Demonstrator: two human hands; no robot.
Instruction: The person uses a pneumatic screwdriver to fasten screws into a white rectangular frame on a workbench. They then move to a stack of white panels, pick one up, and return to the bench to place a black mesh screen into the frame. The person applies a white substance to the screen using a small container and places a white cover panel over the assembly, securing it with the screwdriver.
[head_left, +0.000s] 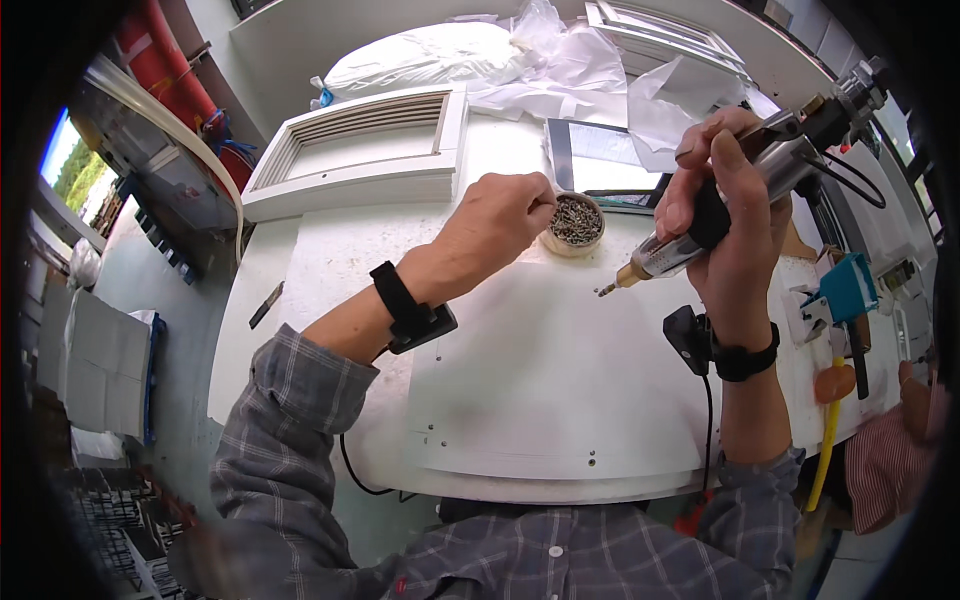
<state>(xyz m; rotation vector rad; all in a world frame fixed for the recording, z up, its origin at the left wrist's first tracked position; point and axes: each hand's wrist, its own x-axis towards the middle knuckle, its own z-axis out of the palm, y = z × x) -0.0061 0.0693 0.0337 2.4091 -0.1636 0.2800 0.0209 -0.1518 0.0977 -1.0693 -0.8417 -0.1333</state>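
Looking like workshop; showing powered driver (662, 257), tub (574, 250) of small metal fasteners (576, 218), slatted white frame (365, 190) on cluttered worktop (325, 240), stack of pale panels (105, 345) off to left.

No text, number or sign can be read. On the driver (668, 256), to the right, any lettering on the silver barrel is too small to make out. The dark-framed panel (605, 150) at the far middle has a bright, washed-out face that yields no legible word or figure. A tiny red tag (401, 585) sits on the shirt (480, 560) at the near edge, left of the middle, too small to read. Nothing legible shows on the white sack (430, 55) at the far side either.
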